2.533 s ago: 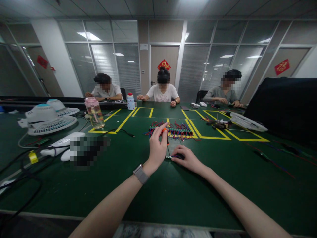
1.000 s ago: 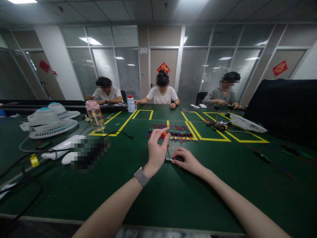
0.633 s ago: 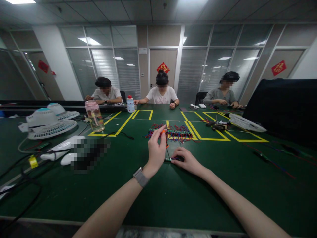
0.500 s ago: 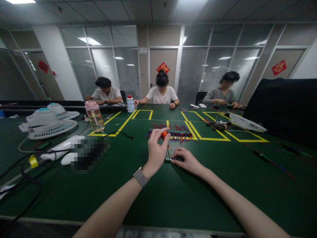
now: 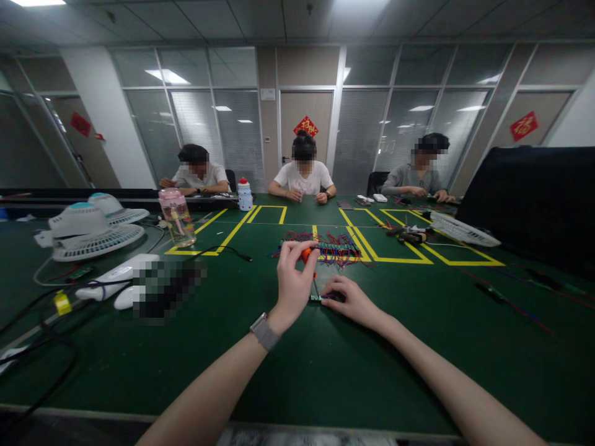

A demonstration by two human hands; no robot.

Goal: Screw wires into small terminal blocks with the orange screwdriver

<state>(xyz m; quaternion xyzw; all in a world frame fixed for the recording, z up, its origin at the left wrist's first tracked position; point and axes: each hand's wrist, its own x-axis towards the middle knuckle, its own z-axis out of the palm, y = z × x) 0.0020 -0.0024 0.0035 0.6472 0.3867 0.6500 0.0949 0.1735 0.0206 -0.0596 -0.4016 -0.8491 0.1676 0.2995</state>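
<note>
My left hand point(image 5: 294, 280), a watch on its wrist, pinches the orange handle of a small screwdriver point(image 5: 307, 254) held upright, its tip pointing down onto a small dark part point(image 5: 320, 298) on the green table. My right hand point(image 5: 353, 300) lies over that part, fingers curled and pressing it to the mat. Just beyond lies a row of terminal blocks with red and blue wires point(image 5: 331, 247).
Three people sit at the far side of the green table point(image 5: 297, 371). White fans point(image 5: 88, 229), a pink-lidded bottle point(image 5: 177, 214) and black cables point(image 5: 41, 334) are at the left. A keyboard point(image 5: 465, 230) and a dark chair back point(image 5: 534, 198) are at the right.
My left fingers have shifted round the orange handle, as if twisting it in place. My right hand has stayed on the part. The person opposite drew both hands together.
</note>
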